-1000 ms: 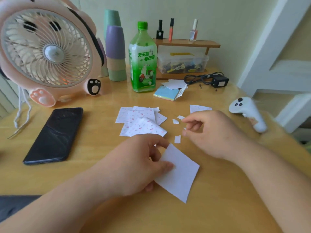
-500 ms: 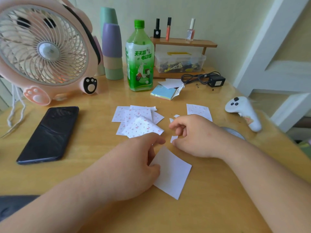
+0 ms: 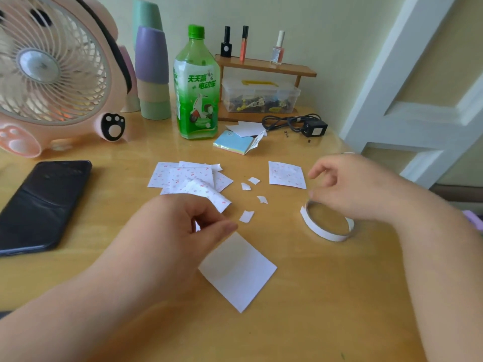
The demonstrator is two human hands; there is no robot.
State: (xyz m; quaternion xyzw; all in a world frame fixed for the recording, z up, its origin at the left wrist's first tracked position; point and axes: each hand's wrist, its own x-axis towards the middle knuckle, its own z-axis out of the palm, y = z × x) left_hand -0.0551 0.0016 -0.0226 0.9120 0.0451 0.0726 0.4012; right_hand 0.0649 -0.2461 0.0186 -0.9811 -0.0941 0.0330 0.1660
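Your left hand (image 3: 167,231) fingers pinch the white square paper sheet (image 3: 240,273); right hand (image 3: 360,189) fingers curl onto the white tape ring (image 3: 326,232), grip unclear.

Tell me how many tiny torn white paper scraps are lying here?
4 scraps: two together left of the lone patterned paper square, one below them, one by the left hand. Others may be hidden.

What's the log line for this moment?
left hand pinches white paper square corner | right hand fingertips at tape roll rim, grip unclear
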